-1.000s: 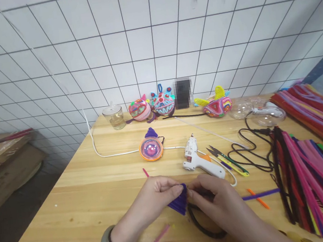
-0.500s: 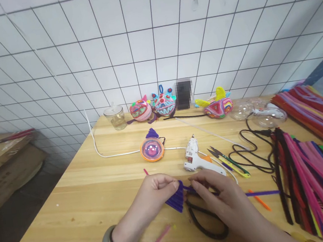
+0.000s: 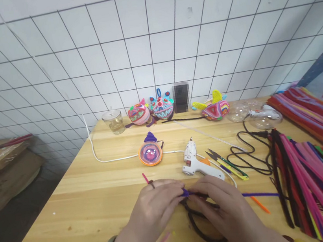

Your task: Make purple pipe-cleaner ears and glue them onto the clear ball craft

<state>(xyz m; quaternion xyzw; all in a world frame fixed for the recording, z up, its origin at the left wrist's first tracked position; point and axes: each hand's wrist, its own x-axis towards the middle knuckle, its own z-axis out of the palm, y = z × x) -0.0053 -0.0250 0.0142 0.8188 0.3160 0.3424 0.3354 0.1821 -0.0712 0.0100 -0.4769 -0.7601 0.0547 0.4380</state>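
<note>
My left hand (image 3: 157, 206) pinches a folded purple pipe-cleaner piece (image 3: 185, 192), mostly covered by the fingers. Facing it, my right hand (image 3: 224, 204) has its thumb and fingers closed on the purple strand at the piece's right side. A purple pipe cleaner (image 3: 260, 194) sticks out to the right beyond my right hand. Under both hands lie black looped handles (image 3: 204, 235), their other end hidden. Beyond my hands sits a round clear-and-orange ornament (image 3: 151, 154) with a purple triangle (image 3: 149, 137) behind it.
A white glue gun (image 3: 198, 163) and yellow-green snips (image 3: 228, 164) lie ahead of my right hand. Pipe-cleaner bundles (image 3: 308, 173) fill the right side. Decorated balls (image 3: 162, 108), a glass cup (image 3: 113, 122) and clear plastic domes (image 3: 264, 120) stand at the back.
My left hand has turned over the purple piece, so its striped triangular face no longer shows. Both hands have drawn closer together around it. The view has shifted slightly.
</note>
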